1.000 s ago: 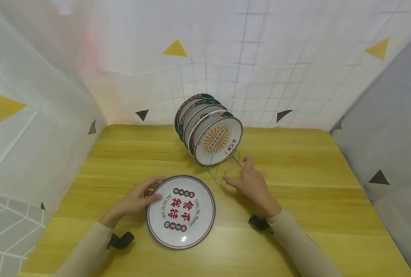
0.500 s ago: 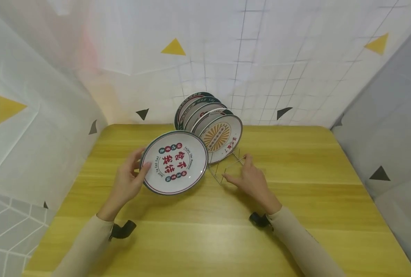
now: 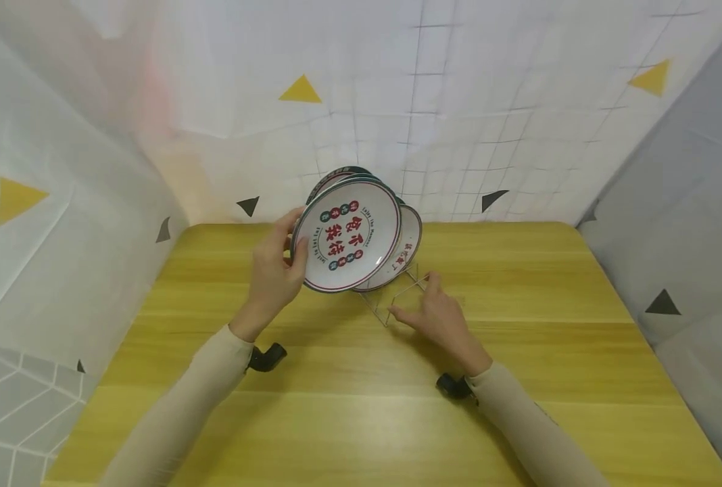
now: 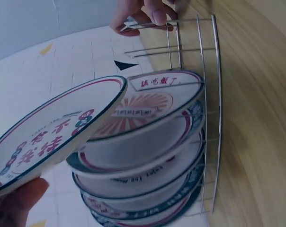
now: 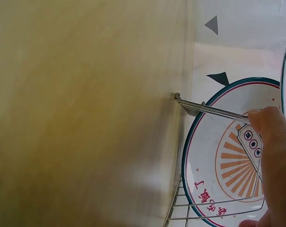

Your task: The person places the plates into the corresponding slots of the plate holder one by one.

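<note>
My left hand pinches the left rim of a white plate with a green edge and red characters, thumb on its face. It is raised and tilted, overlapping the racked plates in the head view. Behind it, a plate with an orange sunburst stands foremost in a wire plate rack, with several more plates upright behind it. At the rack's near end, my right hand grips the wire frame between thumb and fingers. In the left wrist view, the held plate is close beside the sunburst plate.
The rack stands on a yellow wood-grain table towards its back edge. A white sheet with grid lines and triangles hangs behind, and more sheeting flanks the left side. Each wrist carries a black camera mount.
My left hand has lifted the red-character plate off the table and carried it away from me and rightwards to the front of the rack. The right hand has stayed at the rack.
</note>
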A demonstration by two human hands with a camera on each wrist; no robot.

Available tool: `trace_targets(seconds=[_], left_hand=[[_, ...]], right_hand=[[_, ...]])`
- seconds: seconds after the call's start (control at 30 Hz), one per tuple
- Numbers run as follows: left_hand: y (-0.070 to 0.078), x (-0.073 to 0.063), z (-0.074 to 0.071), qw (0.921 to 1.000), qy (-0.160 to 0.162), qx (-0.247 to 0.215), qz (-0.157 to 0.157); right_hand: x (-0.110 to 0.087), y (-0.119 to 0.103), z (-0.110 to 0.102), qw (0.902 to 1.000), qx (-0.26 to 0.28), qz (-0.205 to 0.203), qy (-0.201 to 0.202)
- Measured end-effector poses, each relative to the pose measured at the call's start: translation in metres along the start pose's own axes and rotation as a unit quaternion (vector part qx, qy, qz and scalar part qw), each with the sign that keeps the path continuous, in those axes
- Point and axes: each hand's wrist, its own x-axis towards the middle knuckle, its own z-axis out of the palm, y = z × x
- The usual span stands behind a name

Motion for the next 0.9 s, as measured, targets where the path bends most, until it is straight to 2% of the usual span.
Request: trace_targets(seconds=[0.17, 0.3, 0.47, 0.67, 0.9], left_hand=[[0.0, 0.007, 0.026, 0.9994, -0.006, 0.029, 0.017], [0.0, 0.01, 0.04, 0.9979, -0.013, 0.05, 0.038], [-0.003, 0.006, 0.051, 0.9982, -0.017, 0.05, 0.029], [-0.005, 0.0, 0.064, 0.9985, -0.039, 0.037, 0.013], [-0.003, -0.005, 0.072, 0.997, -0.068, 0.031, 0.022]], right_hand=[[0.001, -0.002, 0.0, 1.0, 0.004, -0.001, 0.002], [0.002, -0.004, 0.001, 0.9999, 0.009, -0.005, 0.001], [0.001, -0.005, 0.001, 0.9999, 0.007, -0.01, -0.004], [0.001, -0.003, 0.001, 0.9998, -0.003, -0.016, 0.01], [-0.001, 0.0, 0.001, 0.9999, 0.001, -0.01, 0.013]])
